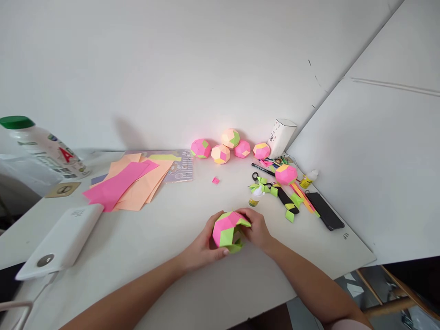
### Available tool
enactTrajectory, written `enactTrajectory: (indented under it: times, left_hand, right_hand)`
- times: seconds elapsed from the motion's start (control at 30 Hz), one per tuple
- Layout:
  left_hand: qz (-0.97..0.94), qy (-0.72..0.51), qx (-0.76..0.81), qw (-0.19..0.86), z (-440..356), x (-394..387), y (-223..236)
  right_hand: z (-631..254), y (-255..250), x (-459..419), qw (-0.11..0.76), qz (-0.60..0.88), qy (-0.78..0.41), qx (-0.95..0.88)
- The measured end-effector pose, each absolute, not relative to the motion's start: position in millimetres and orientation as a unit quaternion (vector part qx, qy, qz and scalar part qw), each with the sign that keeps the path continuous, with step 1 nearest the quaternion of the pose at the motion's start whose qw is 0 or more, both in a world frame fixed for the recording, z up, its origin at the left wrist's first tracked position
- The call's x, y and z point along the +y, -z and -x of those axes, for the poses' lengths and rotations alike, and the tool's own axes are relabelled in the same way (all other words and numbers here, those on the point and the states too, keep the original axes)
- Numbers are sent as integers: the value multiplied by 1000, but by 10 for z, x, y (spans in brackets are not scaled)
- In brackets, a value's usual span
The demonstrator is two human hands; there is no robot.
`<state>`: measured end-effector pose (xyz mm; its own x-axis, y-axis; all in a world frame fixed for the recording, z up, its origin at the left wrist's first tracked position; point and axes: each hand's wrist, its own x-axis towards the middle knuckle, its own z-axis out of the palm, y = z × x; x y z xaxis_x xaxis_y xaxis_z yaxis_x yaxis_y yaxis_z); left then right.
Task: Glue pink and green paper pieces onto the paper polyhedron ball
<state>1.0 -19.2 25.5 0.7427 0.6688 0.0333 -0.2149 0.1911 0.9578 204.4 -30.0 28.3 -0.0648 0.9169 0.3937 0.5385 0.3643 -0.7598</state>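
A pink and green folded paper ball [227,226] is held between my hands above the front part of the table. Its right side gapes, with green flaps around a hollow inside. My left hand [205,243] wraps the ball's left side, thumb low along its bottom edge. On the upper right, my right hand [256,228] grips the rim near a green flap; some of its fingers are hidden behind the paper. Just beyond the ball stands a small glue bottle [255,199] with a white nozzle. A small pink paper piece [215,180] lies farther back.
Several finished paper balls [220,154] line the wall; another ball [286,174] sits right, near green paper pieces [263,185], a cutter [287,200] and a phone [325,210]. Left are paper sheets [137,183], a white power bank [65,240] and a green-capped bottle [44,146].
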Motion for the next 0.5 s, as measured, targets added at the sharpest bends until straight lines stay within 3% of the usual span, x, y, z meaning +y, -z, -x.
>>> enactTrajectory:
  times: [0.3,0.5]
  left_hand:
    - [-492,-279,193,802,13,-186,-232]
    - [-431,-221,226,845,16,-181,-248]
  right_hand:
    - [-2004,-439,-481,383,488,-171,-766]
    - [-2002,-596,-519,467,444,-88,-760]
